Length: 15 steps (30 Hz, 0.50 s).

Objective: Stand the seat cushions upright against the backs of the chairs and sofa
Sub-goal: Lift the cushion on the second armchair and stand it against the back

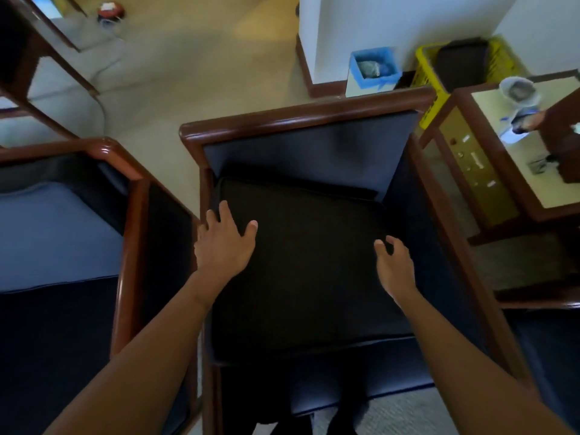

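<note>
In the head view I am spreading my left hand (224, 243) flat at the left edge of the dark square seat cushion (307, 268), lying flat at frame centre in the wood-framed armchair (307, 116). My right hand (394, 266) is hovering loosely curled, empty, probably readying to tip it up.

A dark seat cushion (301, 265) lies flat in the middle of the frame. It is square and almost black, with a thin seam around its edge. It sits in a chair (301, 117) with a shiny brown wood frame and a blue padded back. The cushion's far edge touches the bottom of that back. At the left side of the frame, a blue cushion (53, 240) lies flat in a second chair (125, 164).
</note>
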Tool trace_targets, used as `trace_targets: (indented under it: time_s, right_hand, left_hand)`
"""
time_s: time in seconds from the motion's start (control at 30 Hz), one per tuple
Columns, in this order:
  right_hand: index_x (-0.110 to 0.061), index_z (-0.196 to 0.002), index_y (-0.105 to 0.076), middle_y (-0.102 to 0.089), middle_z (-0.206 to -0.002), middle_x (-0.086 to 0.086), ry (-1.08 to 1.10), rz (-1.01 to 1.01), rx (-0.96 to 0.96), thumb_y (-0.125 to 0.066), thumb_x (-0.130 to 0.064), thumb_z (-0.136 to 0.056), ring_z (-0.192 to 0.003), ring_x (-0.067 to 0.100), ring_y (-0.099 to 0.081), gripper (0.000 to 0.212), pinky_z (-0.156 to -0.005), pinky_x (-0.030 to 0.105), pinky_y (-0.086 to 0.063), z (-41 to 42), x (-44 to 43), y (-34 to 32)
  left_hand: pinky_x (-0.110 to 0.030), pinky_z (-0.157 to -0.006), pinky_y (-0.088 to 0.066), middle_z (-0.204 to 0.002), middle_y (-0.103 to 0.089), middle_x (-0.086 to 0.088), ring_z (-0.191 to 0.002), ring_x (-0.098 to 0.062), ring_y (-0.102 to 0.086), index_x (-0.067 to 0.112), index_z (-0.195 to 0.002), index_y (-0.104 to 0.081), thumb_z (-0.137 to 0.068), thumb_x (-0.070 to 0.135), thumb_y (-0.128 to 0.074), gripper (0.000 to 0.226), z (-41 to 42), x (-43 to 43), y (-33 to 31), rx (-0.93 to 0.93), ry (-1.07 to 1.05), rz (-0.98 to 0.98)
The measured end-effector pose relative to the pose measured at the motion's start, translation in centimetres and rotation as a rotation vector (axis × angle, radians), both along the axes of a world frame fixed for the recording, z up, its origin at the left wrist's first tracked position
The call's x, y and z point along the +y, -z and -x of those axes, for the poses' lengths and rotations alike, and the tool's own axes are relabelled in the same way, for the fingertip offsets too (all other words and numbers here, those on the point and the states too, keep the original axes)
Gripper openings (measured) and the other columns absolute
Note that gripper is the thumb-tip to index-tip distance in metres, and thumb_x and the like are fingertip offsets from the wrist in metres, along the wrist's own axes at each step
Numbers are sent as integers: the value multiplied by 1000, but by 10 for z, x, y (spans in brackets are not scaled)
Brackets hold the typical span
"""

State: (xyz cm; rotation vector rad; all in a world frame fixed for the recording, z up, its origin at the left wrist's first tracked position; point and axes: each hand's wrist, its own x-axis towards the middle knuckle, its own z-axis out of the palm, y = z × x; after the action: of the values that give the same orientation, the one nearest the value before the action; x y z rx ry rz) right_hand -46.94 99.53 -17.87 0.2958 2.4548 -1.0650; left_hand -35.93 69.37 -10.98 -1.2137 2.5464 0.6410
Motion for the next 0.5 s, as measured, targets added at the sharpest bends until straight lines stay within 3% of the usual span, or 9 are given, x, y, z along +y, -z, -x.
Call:
trace_targets:
  time_s: [0.2, 0.37, 0.5]
  right_hand:
    - [-16, -159, -36, -42, -160, 14, 87, 1, -149, -49, -46, -107, -142, 37, -46, 61, -114, 50, -40, 65, 27, 65]
    - [-21, -166, -19, -30, -169, 12, 148, 116, -382, -49, -57, -104, -151, 38, -33, 78, -122, 53, -31, 99, 31, 100]
    - [-25, -166, -18, -31, -168, 11, 202, 215, -447, -60, -66, -93, -151, 36, -35, 94, -120, 52, -33, 102, 28, 107]
  left_hand:
    - [-66, -117, -40, -175, -23, -15, -152, -45, -39, 35, -170, 6, -92, 67, -69, 113, 19, -5, 30, 48, -232, -61]
    - [-64, -113, -45, -166, -40, -13, -144, -45, -47, 32, -169, -11, -74, 73, -82, 125, 26, -20, 42, 102, -550, -201]
    - [-62, -110, -49, -159, -49, -7, -139, -41, -52, 34, -165, -25, -60, 81, -82, 128, 16, -17, 44, 119, -564, -214]
